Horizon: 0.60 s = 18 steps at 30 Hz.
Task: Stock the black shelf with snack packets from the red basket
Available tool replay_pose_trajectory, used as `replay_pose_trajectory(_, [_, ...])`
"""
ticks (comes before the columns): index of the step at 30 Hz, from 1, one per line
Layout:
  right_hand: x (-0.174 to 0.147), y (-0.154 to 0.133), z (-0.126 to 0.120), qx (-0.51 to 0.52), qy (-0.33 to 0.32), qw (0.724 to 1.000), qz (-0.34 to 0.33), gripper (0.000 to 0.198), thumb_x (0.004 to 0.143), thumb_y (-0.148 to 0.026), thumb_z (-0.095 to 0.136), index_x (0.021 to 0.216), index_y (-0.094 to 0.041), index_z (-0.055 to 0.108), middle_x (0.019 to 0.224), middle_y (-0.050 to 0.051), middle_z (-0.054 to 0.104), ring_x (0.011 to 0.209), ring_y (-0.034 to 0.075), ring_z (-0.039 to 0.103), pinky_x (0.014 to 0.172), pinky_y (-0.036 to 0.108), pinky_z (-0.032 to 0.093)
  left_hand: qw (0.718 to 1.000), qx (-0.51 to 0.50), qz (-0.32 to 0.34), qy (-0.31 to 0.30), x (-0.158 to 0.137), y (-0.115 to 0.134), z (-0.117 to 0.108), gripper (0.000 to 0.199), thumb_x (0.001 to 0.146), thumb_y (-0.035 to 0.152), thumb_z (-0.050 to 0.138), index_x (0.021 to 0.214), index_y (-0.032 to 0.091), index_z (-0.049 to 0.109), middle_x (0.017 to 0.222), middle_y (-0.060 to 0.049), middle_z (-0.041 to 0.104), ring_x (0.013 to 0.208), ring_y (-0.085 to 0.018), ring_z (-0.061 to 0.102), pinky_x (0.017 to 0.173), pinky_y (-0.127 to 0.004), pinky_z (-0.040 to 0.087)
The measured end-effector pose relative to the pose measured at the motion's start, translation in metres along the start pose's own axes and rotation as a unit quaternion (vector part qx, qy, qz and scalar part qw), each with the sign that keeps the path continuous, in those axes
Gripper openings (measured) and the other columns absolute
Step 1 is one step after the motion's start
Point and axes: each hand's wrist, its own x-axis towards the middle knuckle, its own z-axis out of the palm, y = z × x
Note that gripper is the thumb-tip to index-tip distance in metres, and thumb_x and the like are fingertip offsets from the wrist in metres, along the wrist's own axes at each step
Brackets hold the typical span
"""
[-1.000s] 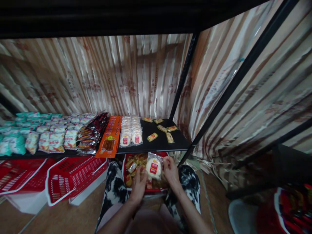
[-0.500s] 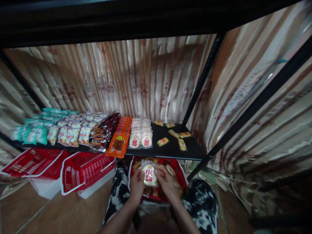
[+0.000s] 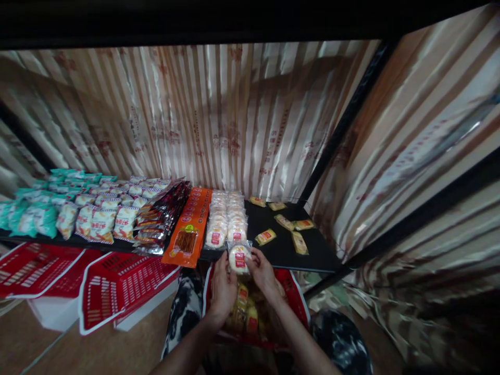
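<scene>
Between my two hands is a round white cracker pack (image 3: 238,259) in clear wrap with a red label. My left hand (image 3: 222,289) grips its left side, and my right hand (image 3: 263,272) pinches the right side. The pack is at the front edge of the black shelf (image 3: 273,255), just before two rows of matching white packs (image 3: 226,221). Below my hands, a red basket (image 3: 299,297) between my knees holds several yellow-wrapped snacks (image 3: 242,297); my forearms hide part of it.
Left of the white packs lie orange snack bags (image 3: 189,229), dark shiny packets (image 3: 156,219), white bags (image 3: 103,224) and teal bags (image 3: 37,219). Small yellow packs (image 3: 265,237) are scattered on the shelf's right. Two red baskets (image 3: 121,286) stand below left. A black post (image 3: 344,125) rises at right.
Both hands have lifted the white pack forward from above the basket to the shelf's front edge. More yellow snacks in the basket now show. The view has shifted slightly.
</scene>
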Motion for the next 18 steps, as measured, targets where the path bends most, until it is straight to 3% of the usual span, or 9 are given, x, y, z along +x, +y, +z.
replay_pose_trajectory(8, [0.049, -0.006, 0.007, -0.181, 0.032, 0.983, 0.005, 0.034, 0.074, -0.035, 0.051, 0.105, -0.020, 0.056, 0.078, 0.001, 0.065, 0.068, 0.016, 0.062, 0.064, 0.027, 0.050, 0.988, 0.131, 0.078, -0.036, 0.037, 0.005, 0.009, 0.045, 0.079, 0.010, 0.035, 0.120, 0.010, 0.054, 0.133, -0.013, 0.048, 0.124, -0.020, 0.043, 0.107, -0.034, 0.034])
replay_pose_trajectory(12, [0.050, -0.007, 0.007, -0.282, 0.045, 0.958, -0.011, 0.037, 0.075, -0.035, 0.052, 0.109, -0.021, 0.056, 0.082, 0.002, 0.063, 0.071, 0.016, 0.060, 0.066, 0.027, 0.047, 0.972, 0.197, 0.108, -0.063, 0.041, 0.000, 0.013, 0.046, 0.080, 0.009, 0.034, 0.121, 0.011, 0.055, 0.132, -0.011, 0.049, 0.125, -0.022, 0.041, 0.107, -0.038, 0.033])
replay_pose_trajectory(18, [0.045, -0.003, 0.010, -0.319, 0.043, 0.947, 0.002, 0.045, 0.078, -0.034, 0.052, 0.120, -0.022, 0.050, 0.093, 0.004, 0.061, 0.076, 0.017, 0.059, 0.071, 0.028, 0.046, 0.961, 0.235, 0.113, -0.091, 0.043, -0.004, 0.017, 0.049, 0.079, 0.009, 0.034, 0.124, 0.013, 0.052, 0.137, -0.010, 0.045, 0.126, -0.024, 0.039, 0.105, -0.038, 0.036])
